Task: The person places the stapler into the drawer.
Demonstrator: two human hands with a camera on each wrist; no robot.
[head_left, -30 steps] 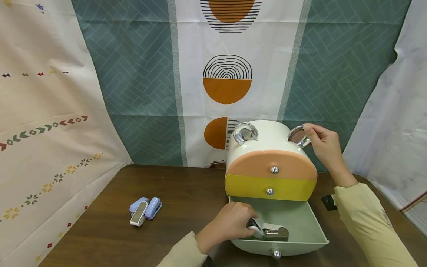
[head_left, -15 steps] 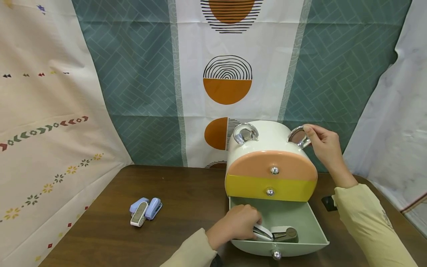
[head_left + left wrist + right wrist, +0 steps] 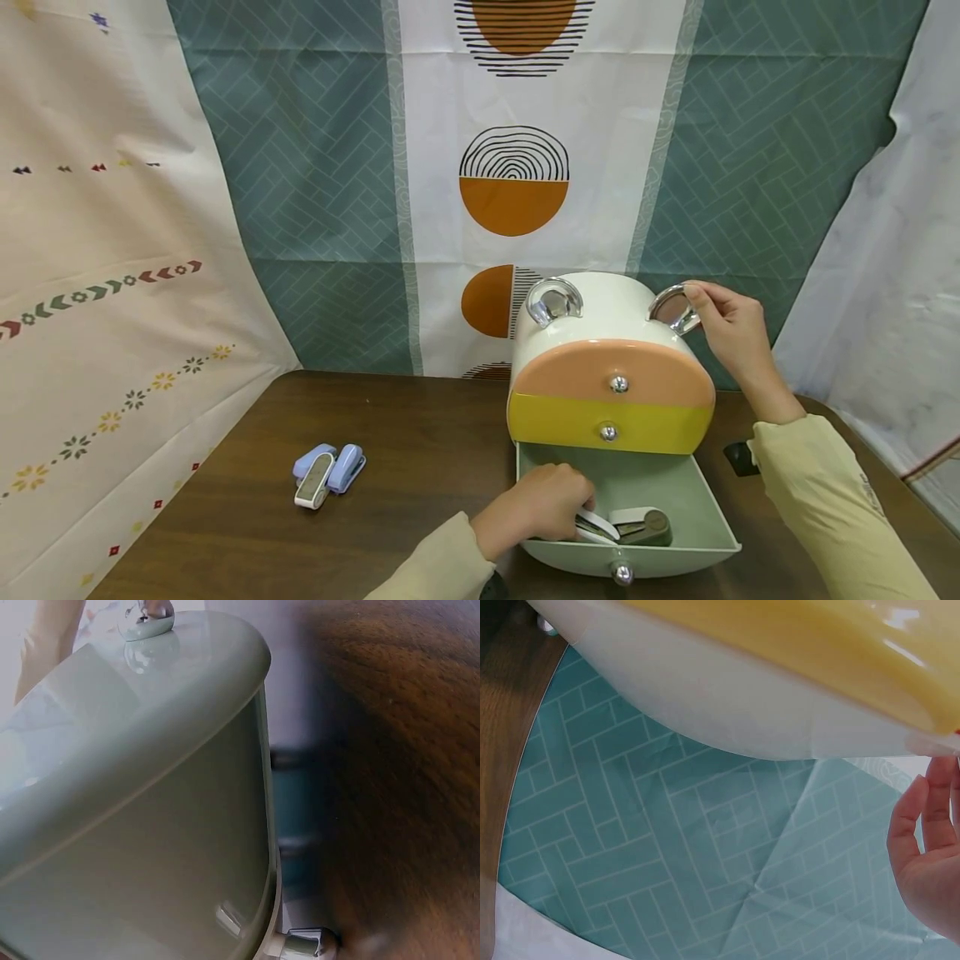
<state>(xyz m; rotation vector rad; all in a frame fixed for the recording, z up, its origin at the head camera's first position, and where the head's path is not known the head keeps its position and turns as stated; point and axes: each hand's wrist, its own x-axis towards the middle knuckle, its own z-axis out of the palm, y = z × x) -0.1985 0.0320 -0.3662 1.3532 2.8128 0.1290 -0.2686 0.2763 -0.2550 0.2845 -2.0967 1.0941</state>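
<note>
Our left hand (image 3: pixel 538 502) bends down into the drawer (image 3: pixel 656 479), curled round a stapler (image 3: pixel 600 524); our right hand (image 3: pixel 733 327), raised, pinches a chrome ring (image 3: pixel 683 322) by its edge.

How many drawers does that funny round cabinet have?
3: the orange drawer on top, the yellow drawer in the middle, and the green drawer at the bottom, pulled open. No other drawers show on the front.
</note>
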